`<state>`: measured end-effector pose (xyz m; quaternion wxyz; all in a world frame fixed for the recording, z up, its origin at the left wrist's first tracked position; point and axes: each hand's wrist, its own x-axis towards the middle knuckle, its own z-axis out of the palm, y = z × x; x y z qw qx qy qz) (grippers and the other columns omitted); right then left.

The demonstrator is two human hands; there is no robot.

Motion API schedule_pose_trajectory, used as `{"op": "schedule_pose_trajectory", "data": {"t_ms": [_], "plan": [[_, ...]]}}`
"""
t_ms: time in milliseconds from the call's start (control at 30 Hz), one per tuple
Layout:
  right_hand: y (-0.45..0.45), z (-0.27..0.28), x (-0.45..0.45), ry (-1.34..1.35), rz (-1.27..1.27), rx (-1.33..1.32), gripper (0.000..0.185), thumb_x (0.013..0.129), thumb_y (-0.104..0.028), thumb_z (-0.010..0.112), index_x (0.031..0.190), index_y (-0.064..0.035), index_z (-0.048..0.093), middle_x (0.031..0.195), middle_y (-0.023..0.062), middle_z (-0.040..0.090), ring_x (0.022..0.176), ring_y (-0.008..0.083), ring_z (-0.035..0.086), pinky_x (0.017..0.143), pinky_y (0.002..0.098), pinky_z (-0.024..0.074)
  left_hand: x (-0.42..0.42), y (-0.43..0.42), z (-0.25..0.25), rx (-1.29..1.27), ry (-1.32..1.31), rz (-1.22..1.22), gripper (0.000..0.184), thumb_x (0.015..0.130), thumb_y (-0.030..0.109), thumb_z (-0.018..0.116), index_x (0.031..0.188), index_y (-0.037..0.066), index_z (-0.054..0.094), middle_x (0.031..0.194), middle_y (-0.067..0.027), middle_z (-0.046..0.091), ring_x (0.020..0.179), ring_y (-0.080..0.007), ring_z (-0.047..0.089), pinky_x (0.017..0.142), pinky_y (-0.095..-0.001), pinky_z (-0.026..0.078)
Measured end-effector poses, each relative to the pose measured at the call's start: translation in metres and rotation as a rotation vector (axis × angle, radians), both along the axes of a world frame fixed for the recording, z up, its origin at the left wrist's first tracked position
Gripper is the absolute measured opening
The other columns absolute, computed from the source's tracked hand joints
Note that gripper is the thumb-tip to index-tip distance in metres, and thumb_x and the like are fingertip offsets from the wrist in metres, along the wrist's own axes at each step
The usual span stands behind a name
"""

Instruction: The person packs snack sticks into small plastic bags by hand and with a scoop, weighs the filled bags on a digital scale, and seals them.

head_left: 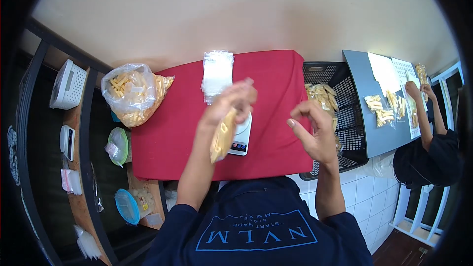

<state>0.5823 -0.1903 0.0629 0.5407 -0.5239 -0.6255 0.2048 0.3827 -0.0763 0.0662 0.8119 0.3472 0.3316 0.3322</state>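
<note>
My left hand, somewhat blurred, is closed on the top of a small clear bag of pale yellow sticks, which hangs tilted over the red cloth. Beneath that hand and bag, a white scale is partly hidden, its display and buttons showing. My right hand is raised over the cloth's right part, thumb and fingers curved apart with nothing between them. Behind my left hand lies a stack of clear empty bags. A large open plastic bag of yellow sticks stands at the cloth's left end.
Right of the cloth, a black crate holds filled bags. Beyond it, another person works at a grey table with bags and papers. Shelves with a white basket and tubs stand at left.
</note>
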Motion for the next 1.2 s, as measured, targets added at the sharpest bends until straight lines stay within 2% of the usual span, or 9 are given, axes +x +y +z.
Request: {"op": "schedule_pose_trajectory", "data": {"t_ms": [67, 133, 267, 400, 500, 667, 800, 1067, 1200], "plan": [[0.011, 0.033, -0.014, -0.191, -0.020, 0.110, 0.021, 0.074, -0.003, 0.073, 0.093, 0.0010, 0.063, 0.085, 0.0105, 0.065, 0.085, 0.0269, 0.060, 0.072, 0.0355, 0.0480, 0.015, 0.010, -0.057, -0.258, -0.587, -0.589, 0.017, 0.099, 0.018, 0.050, 0.105, 0.002, 0.054, 0.081, -0.0043, 0.052, 0.050, -0.0087, 0.048, 0.040, -0.0227, 0.039], [0.018, 0.046, -0.030, -0.067, 0.077, 0.159, 0.018, 0.077, -0.004, 0.070, 0.093, 0.0014, 0.066, 0.083, 0.0116, 0.066, 0.087, 0.0280, 0.063, 0.075, 0.0392, 0.0488, 0.024, -0.022, -0.060, -0.379, -0.745, -0.521, 0.028, 0.098, 0.019, 0.053, 0.116, -0.001, 0.052, 0.092, -0.0073, 0.055, 0.063, -0.0112, 0.055, 0.044, -0.0225, 0.042], [0.025, 0.031, -0.026, -0.185, 0.381, 0.053, 0.014, 0.079, -0.005, 0.067, 0.090, 0.0027, 0.068, 0.080, 0.0139, 0.066, 0.081, 0.0294, 0.064, 0.068, 0.0381, 0.0498, 0.009, -0.059, -0.080, 0.005, -0.052, -0.023, 0.029, 0.099, 0.022, 0.048, 0.116, 0.000, 0.056, 0.105, -0.0077, 0.059, 0.084, -0.0140, 0.058, 0.073, -0.0282, 0.049], [0.023, 0.028, -0.020, -0.009, 0.318, -0.078, 0.013, 0.081, -0.007, 0.066, 0.087, 0.0049, 0.067, 0.074, 0.0174, 0.065, 0.065, 0.0293, 0.064, 0.060, 0.0349, 0.0492, -0.003, -0.003, -0.035, 0.427, 0.126, -0.276, 0.032, 0.102, 0.028, 0.043, 0.101, 0.001, 0.060, 0.098, -0.0052, 0.060, 0.088, -0.0109, 0.058, 0.082, -0.0283, 0.048], [0.025, 0.014, -0.019, 0.070, 0.296, -0.172, 0.015, 0.082, -0.009, 0.063, 0.085, 0.0046, 0.067, 0.073, 0.0173, 0.065, 0.064, 0.0244, 0.065, 0.057, 0.0323, 0.0483, -0.012, -0.006, -0.021, 0.556, -0.048, -0.223, 0.024, 0.100, 0.021, 0.047, 0.101, 0.000, 0.059, 0.095, -0.0044, 0.060, 0.086, -0.0103, 0.058, 0.080, -0.0263, 0.047], [0.026, -0.024, -0.040, 0.187, 0.170, -0.171, 0.015, 0.082, -0.011, 0.062, 0.080, 0.0039, 0.062, 0.067, 0.0188, 0.057, 0.059, 0.0301, 0.060, 0.055, 0.0383, 0.0447, -0.008, -0.024, -0.027, 0.995, 0.477, -0.049, 0.008, 0.091, 0.002, 0.060, 0.084, -0.003, 0.061, 0.076, -0.0034, 0.058, 0.073, -0.0104, 0.054, 0.066, -0.0262, 0.043], [0.009, -0.047, -0.049, 0.145, 0.198, -0.192, 0.010, 0.085, -0.005, 0.056, 0.081, 0.0039, 0.057, 0.069, 0.0117, 0.056, 0.059, 0.0205, 0.059, 0.054, 0.0335, 0.0455, -0.020, -0.040, -0.064, 0.831, 0.385, 0.093, 0.017, 0.094, 0.006, 0.058, 0.079, -0.003, 0.061, 0.073, -0.0011, 0.056, 0.066, -0.0073, 0.050, 0.061, -0.0246, 0.040], [-0.030, -0.065, -0.016, 0.233, 0.026, -0.230, 0.012, 0.081, -0.009, 0.059, 0.077, 0.0025, 0.058, 0.066, 0.0159, 0.056, 0.060, 0.0303, 0.059, 0.056, 0.0403, 0.0453, -0.047, -0.023, -0.095, 0.584, 0.280, 0.575, 0.020, 0.100, 0.014, 0.053, 0.084, 0.002, 0.059, 0.076, 0.0002, 0.057, 0.068, -0.0064, 0.052, 0.061, -0.0207, 0.040], [-0.044, -0.033, 0.005, 0.254, -0.120, -0.392, 0.049, 0.080, -0.009, 0.075, 0.124, -0.0015, 0.055, 0.116, 0.0149, 0.061, 0.067, 0.0121, 0.066, 0.053, 0.0239, 0.0500, -0.026, -0.030, -0.074, 1.009, 0.522, 0.308, 0.015, 0.095, 0.007, 0.058, 0.085, -0.002, 0.062, 0.085, -0.0071, 0.061, 0.076, -0.0118, 0.056, 0.068, -0.0252, 0.044]]}}
